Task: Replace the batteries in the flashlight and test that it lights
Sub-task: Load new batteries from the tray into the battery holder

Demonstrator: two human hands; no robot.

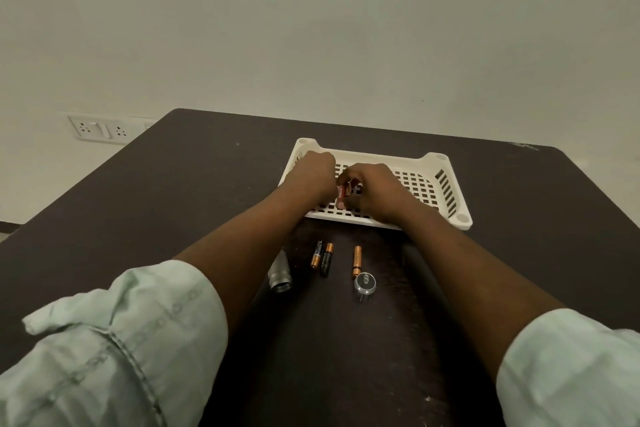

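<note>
Both my hands are over the white perforated basket (446, 180). My left hand (313, 177) and my right hand (375, 189) together hold a small red battery pack (344, 191) between their fingertips. On the dark table, nearer to me, lie the silver flashlight body (280, 272) with its open end toward me, two copper-and-black batteries side by side (322, 258), a third battery (356, 261), and the round flashlight cap (364, 282). My left forearm hides the far part of the flashlight body.
The dark table (173, 204) ends at a pale wall behind the basket. A white socket plate (98, 128) sits low on the wall at the left. Rolled pale green sleeves (114, 340) fill the lower corners.
</note>
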